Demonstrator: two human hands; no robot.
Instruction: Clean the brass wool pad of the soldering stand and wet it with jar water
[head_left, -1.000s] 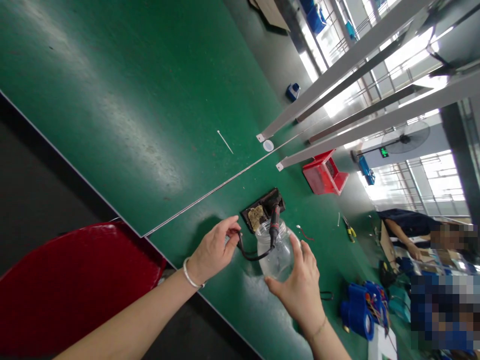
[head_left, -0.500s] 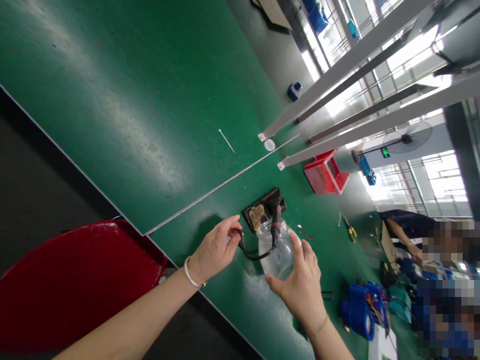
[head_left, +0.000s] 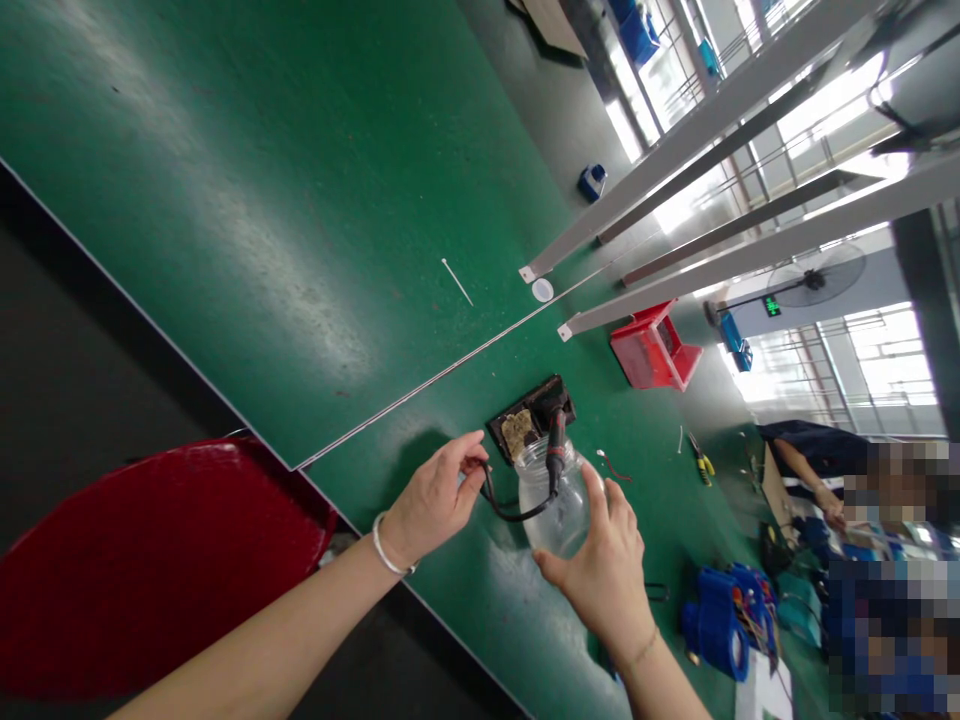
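Note:
A clear glass jar [head_left: 555, 503] lies on the green table [head_left: 315, 200], and my right hand [head_left: 604, 570] wraps round its near end. My left hand [head_left: 437, 495] pinches the black cable [head_left: 501, 508] that loops in front of the jar. The cable runs up to a soldering iron [head_left: 555, 450] with a red and black handle, which rests across the jar's mouth. Just behind sits a black stand [head_left: 531, 418] holding a dirty yellow sponge.
A red stool [head_left: 150, 570] stands at the near left, below the table edge. A red bin [head_left: 651, 347], white cap [head_left: 541, 290], white stick [head_left: 457, 282], blue parts boxes [head_left: 720, 615] and pliers [head_left: 699, 458] lie farther off. Another person works at the far right.
The view has drifted slightly; both hands keep their hold and barely move.

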